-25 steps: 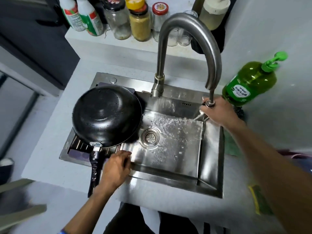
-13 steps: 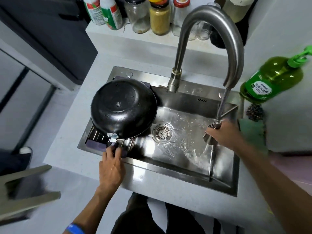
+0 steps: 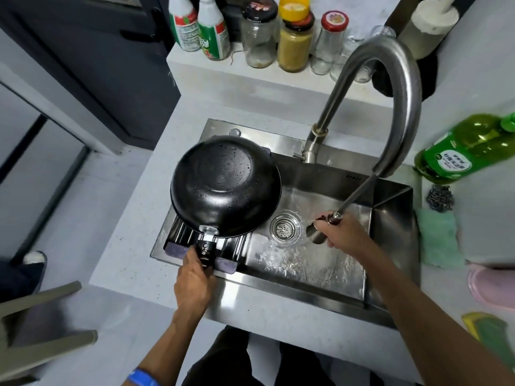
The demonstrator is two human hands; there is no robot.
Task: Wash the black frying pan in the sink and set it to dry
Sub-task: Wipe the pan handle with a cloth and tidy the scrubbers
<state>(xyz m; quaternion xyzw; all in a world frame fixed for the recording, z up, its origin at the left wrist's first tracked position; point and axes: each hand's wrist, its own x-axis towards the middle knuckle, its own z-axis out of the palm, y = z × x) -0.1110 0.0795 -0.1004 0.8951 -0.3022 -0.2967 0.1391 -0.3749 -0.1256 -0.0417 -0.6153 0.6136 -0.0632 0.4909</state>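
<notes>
The black frying pan [image 3: 225, 185] lies upside down on a slatted drying rack [image 3: 181, 238] over the left part of the steel sink [image 3: 390, 277]. Water drops bead on its underside. My left hand [image 3: 195, 282] grips the pan's black handle [image 3: 205, 253] at the sink's front edge. My right hand [image 3: 342, 234] holds the pull-out spray head [image 3: 316, 234] of the tall faucet [image 3: 401, 87], its hose drawn down into the basin. Water spreads over the sink floor beside the drain [image 3: 285, 229].
A green soap bottle [image 3: 468, 149], a steel scourer [image 3: 439, 197] and a green cloth [image 3: 437, 238] sit right of the sink. Jars and bottles [image 3: 295, 37] line the back ledge. A pink object [image 3: 490, 285] and a yellow-green sponge [image 3: 493, 338] lie at the right edge.
My right hand pulled the spray head down from the spout and moved it left over the basin near the drain. My left hand shifted from the sink edge onto the pan's handle.
</notes>
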